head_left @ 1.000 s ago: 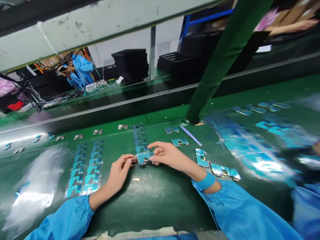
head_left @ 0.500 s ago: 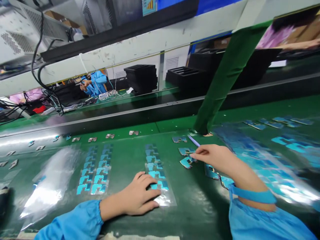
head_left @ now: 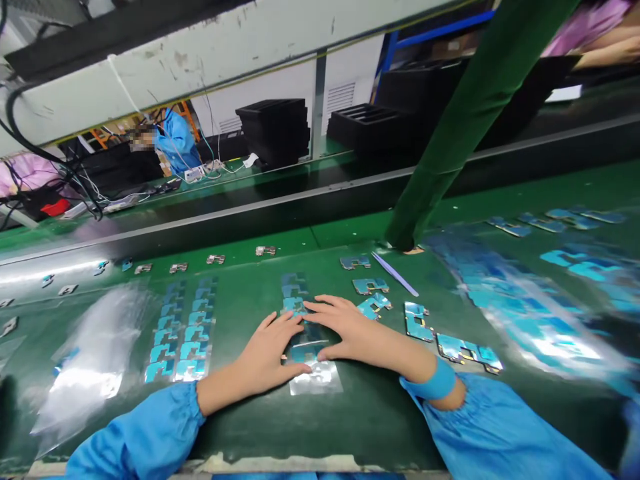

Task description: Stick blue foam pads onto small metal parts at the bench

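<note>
A clear film strip (head_left: pixel 307 347) carrying blue stickers lies on the green belt in front of me. My left hand (head_left: pixel 267 357) rests flat on its left side, fingers stretched out. My right hand (head_left: pixel 347 330) lies on its right side, fingers spread over the stickers, thumb near the strip's lower end. Both hands touch the strip and neither grips anything. Just right of my right hand lie several blue circuit boards (head_left: pixel 373 307), and two more boards (head_left: pixel 467 350) sit by my right wrist.
Another sticker strip (head_left: pixel 187 333) and a crumpled clear bag (head_left: pixel 85 363) lie to the left. A row of small parts (head_left: pixel 175 268) lines the belt's far edge. A slanted green post (head_left: pixel 450 133) meets the belt near purple tweezers (head_left: pixel 395 273). Black trays (head_left: pixel 273 130) stack behind. Another person in blue (head_left: pixel 170 143) sits far left.
My right hand left the boards at the right and came back onto the sticker strip beside my left hand. The left hand stayed on the strip.
</note>
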A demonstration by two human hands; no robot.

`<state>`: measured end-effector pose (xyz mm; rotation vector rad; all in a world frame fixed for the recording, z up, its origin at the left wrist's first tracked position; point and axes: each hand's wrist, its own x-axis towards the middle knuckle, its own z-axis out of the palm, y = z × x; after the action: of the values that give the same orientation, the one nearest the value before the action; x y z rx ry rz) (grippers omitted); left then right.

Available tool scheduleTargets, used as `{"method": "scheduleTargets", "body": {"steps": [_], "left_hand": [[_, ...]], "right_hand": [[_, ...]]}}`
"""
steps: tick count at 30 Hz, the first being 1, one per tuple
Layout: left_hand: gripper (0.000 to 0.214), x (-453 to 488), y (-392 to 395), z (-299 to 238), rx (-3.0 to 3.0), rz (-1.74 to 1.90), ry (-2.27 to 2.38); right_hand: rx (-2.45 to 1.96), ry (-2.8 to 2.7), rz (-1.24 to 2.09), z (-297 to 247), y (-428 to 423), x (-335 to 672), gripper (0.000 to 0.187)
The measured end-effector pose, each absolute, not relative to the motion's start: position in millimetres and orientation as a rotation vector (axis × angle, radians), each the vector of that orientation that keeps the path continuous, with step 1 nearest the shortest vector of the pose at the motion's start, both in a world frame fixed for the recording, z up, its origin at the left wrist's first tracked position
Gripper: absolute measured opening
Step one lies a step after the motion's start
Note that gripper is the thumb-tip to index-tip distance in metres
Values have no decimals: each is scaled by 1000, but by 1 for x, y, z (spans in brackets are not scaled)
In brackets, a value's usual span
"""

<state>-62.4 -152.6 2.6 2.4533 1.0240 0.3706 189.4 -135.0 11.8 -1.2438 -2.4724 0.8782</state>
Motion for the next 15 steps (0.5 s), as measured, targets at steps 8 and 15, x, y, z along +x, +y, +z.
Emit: {"method": "scheduleTargets", "body": {"steps": [8,15], "left_hand": [[23,-65,-149,3,2350,460,1118],[33,-58,-137,-13,2487,624,997]], "right_hand": [[-903,-2287,748,13,-141,180,27],[-914,-2042,860,37,-143,166,11]]}}
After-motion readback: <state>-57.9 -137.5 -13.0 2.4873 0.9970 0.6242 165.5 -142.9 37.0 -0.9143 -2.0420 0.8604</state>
